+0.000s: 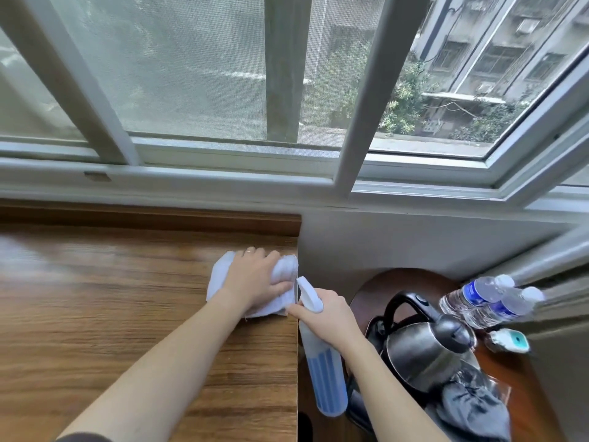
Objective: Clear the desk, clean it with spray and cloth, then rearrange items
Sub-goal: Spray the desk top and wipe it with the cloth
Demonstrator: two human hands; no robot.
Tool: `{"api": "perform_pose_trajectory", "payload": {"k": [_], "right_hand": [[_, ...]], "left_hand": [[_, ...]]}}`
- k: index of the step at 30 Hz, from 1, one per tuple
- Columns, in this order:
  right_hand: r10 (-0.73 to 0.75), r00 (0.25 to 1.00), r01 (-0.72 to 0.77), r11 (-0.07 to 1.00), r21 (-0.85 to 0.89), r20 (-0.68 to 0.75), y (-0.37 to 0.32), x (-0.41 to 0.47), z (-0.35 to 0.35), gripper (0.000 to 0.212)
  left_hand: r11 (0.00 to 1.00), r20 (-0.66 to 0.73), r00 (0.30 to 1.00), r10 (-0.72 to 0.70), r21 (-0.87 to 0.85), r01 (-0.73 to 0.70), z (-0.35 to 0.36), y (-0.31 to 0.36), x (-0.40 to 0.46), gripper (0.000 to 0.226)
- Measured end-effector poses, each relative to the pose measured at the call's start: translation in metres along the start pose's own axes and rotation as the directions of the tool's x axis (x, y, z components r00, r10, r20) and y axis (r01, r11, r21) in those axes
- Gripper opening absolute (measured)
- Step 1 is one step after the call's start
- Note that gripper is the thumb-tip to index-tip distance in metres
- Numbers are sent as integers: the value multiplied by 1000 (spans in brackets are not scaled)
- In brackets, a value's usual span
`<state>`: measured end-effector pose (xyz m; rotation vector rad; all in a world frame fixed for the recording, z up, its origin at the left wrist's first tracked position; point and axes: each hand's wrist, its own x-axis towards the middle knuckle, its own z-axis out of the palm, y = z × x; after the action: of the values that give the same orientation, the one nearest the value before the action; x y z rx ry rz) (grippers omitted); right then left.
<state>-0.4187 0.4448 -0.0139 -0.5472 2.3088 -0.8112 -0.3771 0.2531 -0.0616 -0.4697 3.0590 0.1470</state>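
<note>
Left hand [255, 279] presses the white cloth [283, 272] flat at the counter's [127, 298] far right corner — right hand [325, 317] grips the spray bottle [325, 371] just beside it, off the edge, nozzle aimed at the cloth.

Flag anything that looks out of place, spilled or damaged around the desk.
Nothing spilled or damaged shows. One oddity: the two water bottles on the round side table look tipped towards the window. The left hand presses the cloth; the right hand holds the spray bottle.
</note>
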Motion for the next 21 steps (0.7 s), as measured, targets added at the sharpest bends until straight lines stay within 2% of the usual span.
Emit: {"api": "perform_pose_trajectory", "payload": {"k": [8, 13, 17, 21], "right_hand": [[29, 999, -29, 1000, -1, 25, -3, -11, 2, 39], [26, 999, -27, 999, 27, 25, -5, -19, 4, 28], [32, 999, -33, 999, 40, 41, -2, -21, 6, 30], [40, 998, -40, 999, -14, 40, 3, -19, 7, 34]], "left_hand": [[999, -115, 992, 42, -6, -43, 16, 8, -66, 57], [998, -124, 991, 51, -18, -54, 23, 18, -98, 51], [998, -157, 985, 67, 2, -68, 25, 18, -98, 51], [997, -117, 990, 75, 26, -72, 21, 14, -75, 53]]}}
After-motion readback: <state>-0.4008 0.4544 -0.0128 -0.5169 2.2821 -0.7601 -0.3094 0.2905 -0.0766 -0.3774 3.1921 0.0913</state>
